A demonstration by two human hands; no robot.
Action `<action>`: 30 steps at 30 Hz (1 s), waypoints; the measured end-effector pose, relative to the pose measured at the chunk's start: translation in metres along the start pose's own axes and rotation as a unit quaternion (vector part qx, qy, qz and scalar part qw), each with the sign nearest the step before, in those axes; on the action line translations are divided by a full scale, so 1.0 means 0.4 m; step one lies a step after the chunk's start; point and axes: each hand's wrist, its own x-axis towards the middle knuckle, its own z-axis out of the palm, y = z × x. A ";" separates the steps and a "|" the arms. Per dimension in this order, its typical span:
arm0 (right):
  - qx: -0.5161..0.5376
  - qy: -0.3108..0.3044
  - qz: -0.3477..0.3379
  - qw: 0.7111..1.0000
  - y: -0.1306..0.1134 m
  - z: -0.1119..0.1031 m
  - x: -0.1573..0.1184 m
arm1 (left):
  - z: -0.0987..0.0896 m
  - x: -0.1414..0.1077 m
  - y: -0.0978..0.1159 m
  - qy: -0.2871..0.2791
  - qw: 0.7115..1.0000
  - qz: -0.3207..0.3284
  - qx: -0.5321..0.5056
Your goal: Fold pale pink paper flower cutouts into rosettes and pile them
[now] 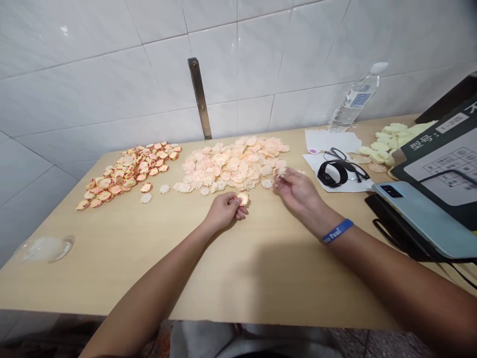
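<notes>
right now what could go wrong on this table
The loose scalloped pieces between the orange-red pile and the pale peach pile could end up in the wrong pile. The right hand is working at the edge of the pale peach pile, so a slip might scatter it. The plastic water bottle, if knocked over, could wet the pale yellow pieces nearby.

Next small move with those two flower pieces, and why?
Probably bring the pale scalloped piece in the right hand over to the piece in the left hand: each hand pinches one, close together, just in front of the pale heap.
</notes>
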 end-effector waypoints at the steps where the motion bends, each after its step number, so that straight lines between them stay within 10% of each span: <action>1: 0.019 0.017 -0.019 0.999 -0.011 -0.005 0.007 | -0.004 -0.001 0.001 -0.008 1.000 -0.001 -0.012; 15: 0.092 -0.073 0.204 0.972 -0.017 0.031 -0.025 | -0.008 -0.012 0.016 -0.037 0.998 0.019 -0.044; 30: -0.170 -0.139 0.120 0.968 0.025 0.029 -0.036 | -0.015 -0.008 0.014 -0.031 0.997 0.034 -0.059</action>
